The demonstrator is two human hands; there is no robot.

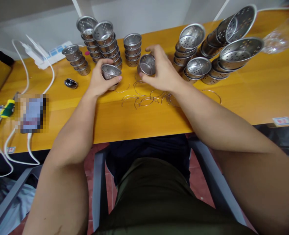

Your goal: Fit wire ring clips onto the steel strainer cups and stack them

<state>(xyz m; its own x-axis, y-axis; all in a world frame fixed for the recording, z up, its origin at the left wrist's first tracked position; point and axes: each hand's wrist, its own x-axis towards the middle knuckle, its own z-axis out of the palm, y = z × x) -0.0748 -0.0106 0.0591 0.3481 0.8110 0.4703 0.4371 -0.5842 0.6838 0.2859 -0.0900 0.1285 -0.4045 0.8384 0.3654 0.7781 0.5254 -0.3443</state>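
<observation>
My left hand point(102, 80) is closed round a small perforated metal cup point(110, 72), thumb along its front and fingers behind. To the right, my right hand point(160, 70) grips a second perforated cup point(147, 64) of similar size, which leans with its mouth toward me. Thin bent wire pieces point(146, 101) lie scattered on the table below and between the hands. Behind them stand a short stack of cups point(132, 50) and taller stacks point(105, 39). Right of my right hand are more stacked cups point(191, 40).
Larger perforated cups point(241, 54) lean in stacks at the right, near a clear plastic bag point(279, 37). On the left are a small cup stack point(76, 60), a shiny black object point(71, 83), a phone point(33, 114), white cables and a power strip point(53, 54). The table's front edge is near me.
</observation>
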